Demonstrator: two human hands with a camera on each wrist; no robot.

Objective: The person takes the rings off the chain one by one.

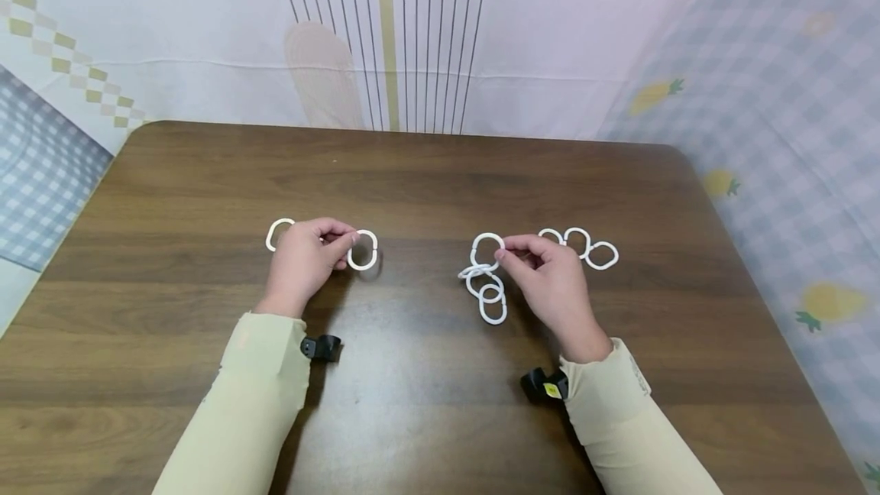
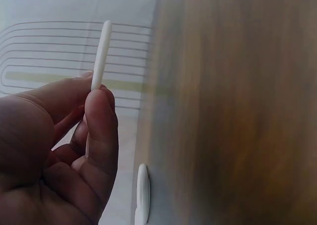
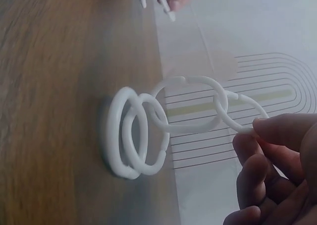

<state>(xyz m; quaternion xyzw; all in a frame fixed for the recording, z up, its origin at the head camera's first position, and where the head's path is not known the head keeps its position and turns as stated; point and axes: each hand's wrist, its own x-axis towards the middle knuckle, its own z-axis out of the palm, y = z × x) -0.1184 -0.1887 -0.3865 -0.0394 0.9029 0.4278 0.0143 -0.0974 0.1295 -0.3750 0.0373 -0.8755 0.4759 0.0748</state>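
Note:
My left hand pinches a single white plastic ring between thumb and fingertips. In the left wrist view this ring stands upright, seen edge-on. My right hand pinches the top link of a short chain of white rings, held on the right side of centre. The right wrist view shows several rings linked together, small gaps visible in some. The lower links hang down toward the table, and those at the end appear to rest on it. The two hands are apart, each over the wooden table.
Another white ring lies beyond my left hand, partly hidden by it. Several more white rings lie behind my right hand; whether they are joined I cannot tell. The brown wooden table ends at a patterned cloth at the back.

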